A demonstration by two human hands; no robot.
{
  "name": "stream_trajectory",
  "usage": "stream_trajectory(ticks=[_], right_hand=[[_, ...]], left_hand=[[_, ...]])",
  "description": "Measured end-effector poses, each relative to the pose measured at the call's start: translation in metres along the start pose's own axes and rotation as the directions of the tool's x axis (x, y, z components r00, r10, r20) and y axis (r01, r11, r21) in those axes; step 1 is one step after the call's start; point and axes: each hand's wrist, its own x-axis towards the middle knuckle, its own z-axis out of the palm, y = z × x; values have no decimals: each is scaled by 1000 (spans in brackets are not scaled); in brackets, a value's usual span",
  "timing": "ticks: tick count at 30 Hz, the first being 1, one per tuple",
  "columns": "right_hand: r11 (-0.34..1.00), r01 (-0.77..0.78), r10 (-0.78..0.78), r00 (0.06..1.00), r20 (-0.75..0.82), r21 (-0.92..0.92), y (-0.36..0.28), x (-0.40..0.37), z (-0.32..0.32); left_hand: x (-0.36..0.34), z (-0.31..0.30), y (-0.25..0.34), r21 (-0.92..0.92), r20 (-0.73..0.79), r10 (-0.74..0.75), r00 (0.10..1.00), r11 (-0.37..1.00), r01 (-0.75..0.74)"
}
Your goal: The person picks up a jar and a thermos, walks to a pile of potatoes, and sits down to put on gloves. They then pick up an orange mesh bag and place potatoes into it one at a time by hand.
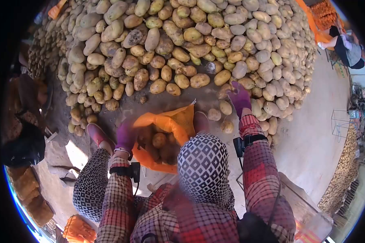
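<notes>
A purple glove covers my left hand point(127, 137), which is at the left edge of an orange mesh bag point(176, 121); its fingers are blurred at the rim. Inside the open bag lie several potatoes point(159, 140). My right hand point(239, 97), gloved in purple too, reaches to the front edge of a large potato pile point(198, 40). Its fingers are spread beside the potatoes and nothing shows between them. A few loose potatoes point(225, 107) lie on the floor just left of that hand.
Another person point(348, 50) is at the upper right near orange bags point(324, 15). A second potato heap point(342, 174) lies at the far right beside a wire frame point(344, 122). A dark-clad person point(26, 97) is at the left. Orange netting point(79, 230) lies at the lower left.
</notes>
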Motion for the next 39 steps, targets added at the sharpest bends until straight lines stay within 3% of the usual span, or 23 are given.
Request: stream_trajectory(ticks=[1,2,4,8,13,15,17,19,20,21,23,28,30,31,33,34,36,37,39], right_hand=[[952,77,-73,997,27,-296,-1,23,23],[813,155,-134,988,78,-562,-3,45,40],[752,173,-116,985,131,-636,-7,85,65],[540,181,-51,982,182,-822,-11,136,91],[479,253,37,951,307,-841,-25,153,77],[547,277,197,875,443,-790,-34,151,67],[486,316,161,884,439,-815,-36,136,75],[374,176,193,945,262,-910,-46,117,91],[380,148,93,976,197,-913,-31,112,102],[390,146,103,974,200,-909,-15,108,112],[340,214,-236,962,137,-916,17,110,125],[484,310,-231,947,222,-818,12,115,113],[511,322,-43,936,350,-797,-4,114,108],[507,329,-47,934,355,-797,-6,110,110],[341,414,-127,910,395,-844,-10,102,112],[340,416,-130,909,396,-843,-4,100,119],[185,462,-533,789,307,-867,18,95,136],[190,460,-530,791,304,-867,15,96,137],[425,409,-233,911,339,-808,-3,101,133]], left_hand=[[3,-3,4,15,10,-14,1000,1000,14],[4,-6,7,-50,13,-15,1000,999,15],[7,-12,14,-190,18,-32,999,981,35],[10,-14,12,-127,37,-27,999,991,31],[10,-12,14,-93,77,-58,995,994,65],[6,-8,12,-126,77,-85,993,987,95],[5,-7,10,-104,67,-85,994,990,92],[7,-9,11,-89,72,-77,994,993,84],[7,-10,12,-83,81,-77,994,993,84],[6,-9,13,-73,92,-78,993,994,85],[6,-8,13,-100,70,-74,995,992,80],[9,-5,10,-112,81,-87,993,989,95],[7,-6,11,-113,83,-97,992,988,106],[8,-5,11,-92,71,-88,994,991,95],[9,-5,14,-72,56,-83,995,994,87],[10,-7,15,-75,54,-64,997,995,68],[9,-8,14,-71,52,-45,998,996,48],[7,-6,14,-74,51,-61,997,995,65],[9,-7,15,-74,50,-61,997,995,65]])
